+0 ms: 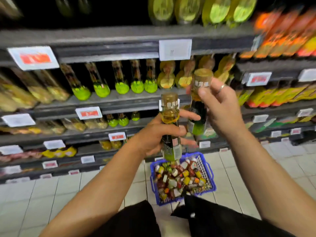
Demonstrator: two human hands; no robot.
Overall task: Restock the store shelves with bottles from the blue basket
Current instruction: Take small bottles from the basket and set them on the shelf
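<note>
Blue basket, grey shelves, green-based dark bottles with gold caps, pale tiled floor.

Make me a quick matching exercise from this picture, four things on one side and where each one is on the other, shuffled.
Things:
1. blue basket
2. bottle with the higher gold cap
3. bottle with the lower gold cap
4. ring

Places:
A. in the left hand
B. on the tiled floor
C. on a finger of the right hand
D. in the right hand's grip

Pairs: 1-B, 2-D, 3-A, 4-C
</note>
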